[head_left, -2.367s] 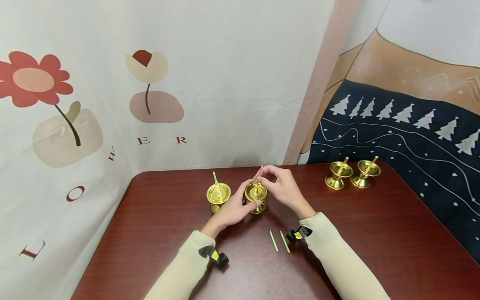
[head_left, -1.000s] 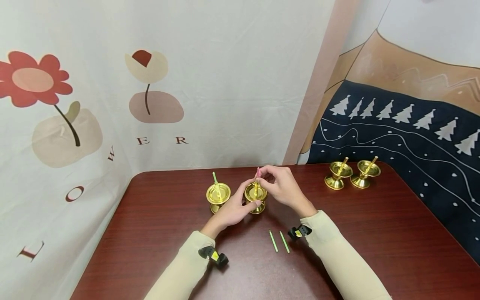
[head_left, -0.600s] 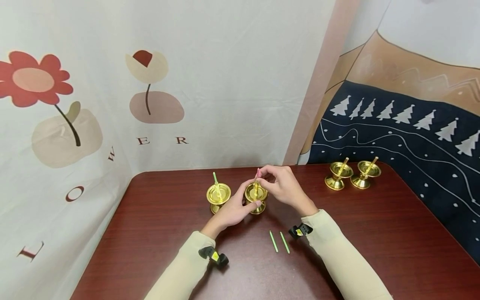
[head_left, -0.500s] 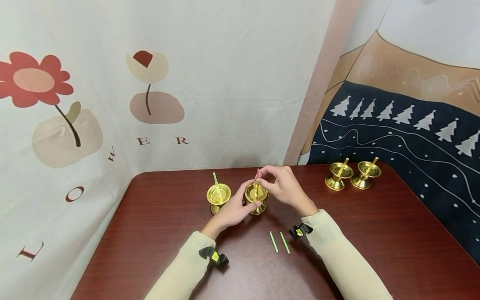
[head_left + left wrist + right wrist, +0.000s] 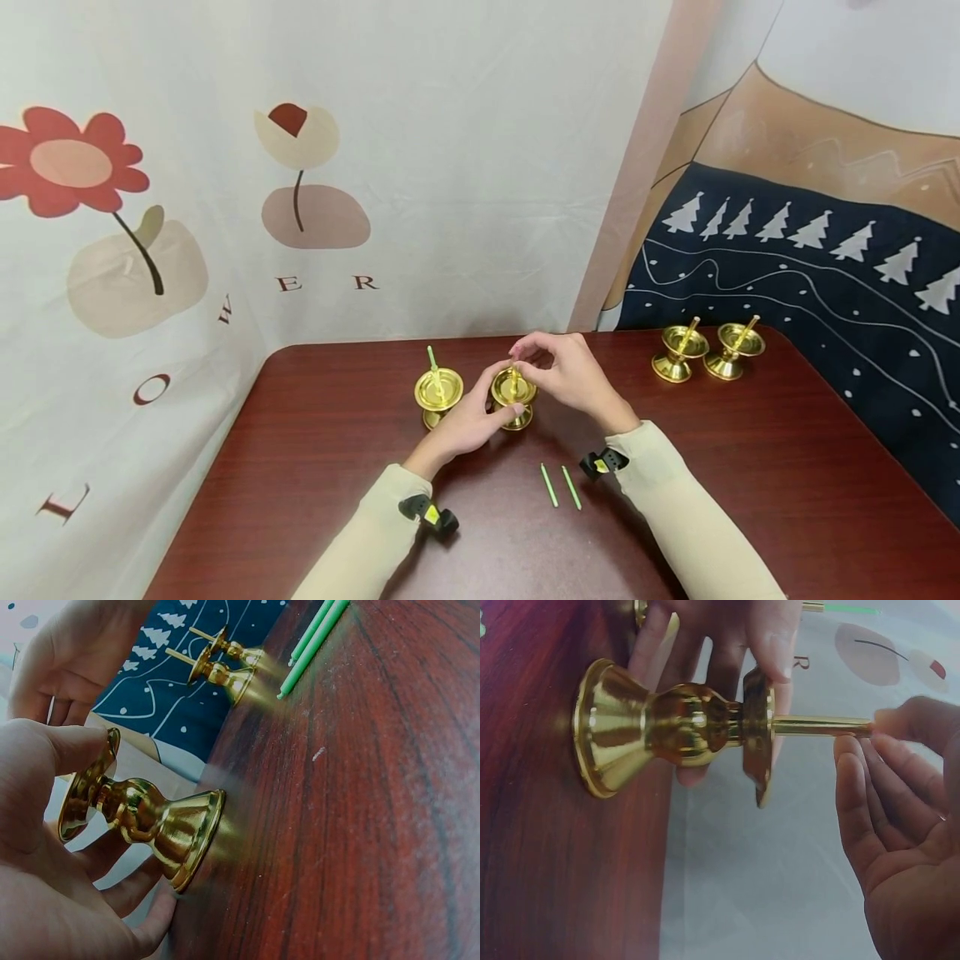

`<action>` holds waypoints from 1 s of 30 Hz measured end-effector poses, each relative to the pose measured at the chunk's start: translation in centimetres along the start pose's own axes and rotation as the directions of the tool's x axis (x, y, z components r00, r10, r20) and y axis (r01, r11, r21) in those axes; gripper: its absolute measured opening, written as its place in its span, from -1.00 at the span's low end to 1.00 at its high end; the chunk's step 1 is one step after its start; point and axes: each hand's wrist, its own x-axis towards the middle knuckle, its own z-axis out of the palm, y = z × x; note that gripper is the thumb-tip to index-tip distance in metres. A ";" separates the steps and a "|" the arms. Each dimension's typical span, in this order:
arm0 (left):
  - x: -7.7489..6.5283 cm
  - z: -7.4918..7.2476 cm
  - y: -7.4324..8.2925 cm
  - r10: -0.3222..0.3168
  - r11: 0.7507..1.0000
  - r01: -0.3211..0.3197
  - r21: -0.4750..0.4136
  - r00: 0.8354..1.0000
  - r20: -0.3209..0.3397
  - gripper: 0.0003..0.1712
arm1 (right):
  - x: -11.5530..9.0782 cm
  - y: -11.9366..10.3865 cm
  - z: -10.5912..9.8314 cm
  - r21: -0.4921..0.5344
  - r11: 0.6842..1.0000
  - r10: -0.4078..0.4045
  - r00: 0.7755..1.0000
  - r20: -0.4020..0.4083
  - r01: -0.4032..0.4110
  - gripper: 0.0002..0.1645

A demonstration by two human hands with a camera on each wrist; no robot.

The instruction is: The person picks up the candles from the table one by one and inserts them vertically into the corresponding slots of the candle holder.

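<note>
My left hand (image 5: 467, 418) curls round the upright gold holder (image 5: 688, 724) on the table (image 5: 300, 442) while my right hand (image 5: 566, 372) pinches the tip of its stem (image 5: 810, 725), hiding any candle there; I judge I'm seating 1, which next calls for steady downward pressure.

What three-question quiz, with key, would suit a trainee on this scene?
1. How many green candles lie on the table?
2. True or false: the left grip holds a green candle.
3. Which part of the tube does the right grip touch: A) base, B) middle, C) tip?

Key:
1. Two.
2. False; it holds a holder.
3. C.
</note>
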 end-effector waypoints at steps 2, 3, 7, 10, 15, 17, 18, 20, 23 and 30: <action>0.0 0.0 0.0 -0.008 1.000 0.008 0.003 1.000 0.000 -0.14 | 0.1 -0.1 -0.2 0.006 1.000 -0.007 1.000 -0.007 0.007 -0.90; 0.0 0.0 0.0 -0.012 1.000 0.012 0.004 1.000 0.000 -0.14 | 0.1 -0.2 -0.2 0.005 1.000 -0.012 1.000 -0.013 0.012 -0.92; 0.1 0.0 0.0 -0.023 1.000 0.023 0.003 1.000 -0.002 -0.15 | 0.2 -0.3 -0.4 -0.027 0.999 -0.039 0.999 -0.023 0.038 -0.97; 0.1 0.0 0.0 -0.022 1.000 0.022 0.003 1.000 -0.005 -0.15 | 0.3 -0.3 -0.4 -0.044 0.998 -0.053 0.998 -0.024 0.052 -0.97; 0.1 0.0 0.0 -0.017 1.000 0.017 0.004 1.000 -0.004 -0.15 | 0.3 -0.2 -0.5 -0.049 0.996 -0.075 0.997 -0.029 0.074 -0.96; 0.1 0.0 0.0 -0.016 1.000 0.016 0.001 1.000 -0.003 -0.15 | 0.4 -0.2 -0.5 -0.054 0.995 -0.083 0.996 -0.027 0.082 -0.93; 0.1 0.0 0.0 -0.016 1.000 0.016 0.000 1.000 -0.002 -0.15 | 0.4 -0.2 -0.5 -0.057 0.995 -0.087 0.996 -0.025 0.085 -0.94; 0.1 0.0 0.1 -0.016 1.000 0.016 -0.001 1.000 -0.001 -0.15 | 0.4 -0.2 -0.5 -0.060 0.994 -0.092 0.996 -0.022 0.090 -0.94; 0.1 0.0 0.2 -0.016 1.000 0.016 -0.001 1.000 -0.004 -0.15 | 0.5 -0.2 -0.5 -0.062 0.993 -0.098 0.995 -0.018 0.097 -0.94; 0.1 0.1 0.0 -0.022 1.000 0.022 0.016 1.000 0.001 -0.14 | 0.2 -0.1 -0.4 -0.076 0.995 -0.058 0.998 -0.015 0.057 -0.96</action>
